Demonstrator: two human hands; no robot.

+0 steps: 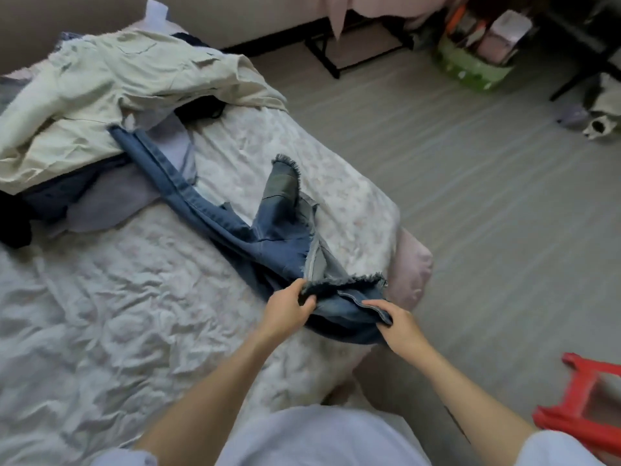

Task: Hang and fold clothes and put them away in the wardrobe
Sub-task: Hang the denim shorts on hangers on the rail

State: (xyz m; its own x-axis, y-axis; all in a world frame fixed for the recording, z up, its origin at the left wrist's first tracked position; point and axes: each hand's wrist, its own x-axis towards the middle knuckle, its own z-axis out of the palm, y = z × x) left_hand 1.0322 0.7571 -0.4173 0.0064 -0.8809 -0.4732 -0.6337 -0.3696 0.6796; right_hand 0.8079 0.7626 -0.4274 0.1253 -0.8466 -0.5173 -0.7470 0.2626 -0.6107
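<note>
So the jeans (268, 237) are sprawled diagonally across the bed (117, 314), one frayed leg end kicked up toward the middle and the far end of them tucked under the cream jacket (111, 82) on the laundry heap. Both hands have hold of the near end by the bed's corner: the left hand (285, 309) is pinching the frayed hem, and the right hand (398, 326) is curled round a stitched edge just beside it. Biggest risk I can see is that far end being pinned under the pile. Pull the denim toward you to straighten it and the jacket plus the lilac stuff (111, 200) underneath probably comes along, maybe right off the bed. Second thing, the legs look twisted over each other near the middle, so folding from here likely gives a lumpy, crooked fold that won't stack well in the wardrobe. Also the grip sits right at the mattress corner, so any slack could slide off onto the floor (470, 196). The red stool (584, 398) is close by the right arm too, easy to bump when stepping back.
</note>
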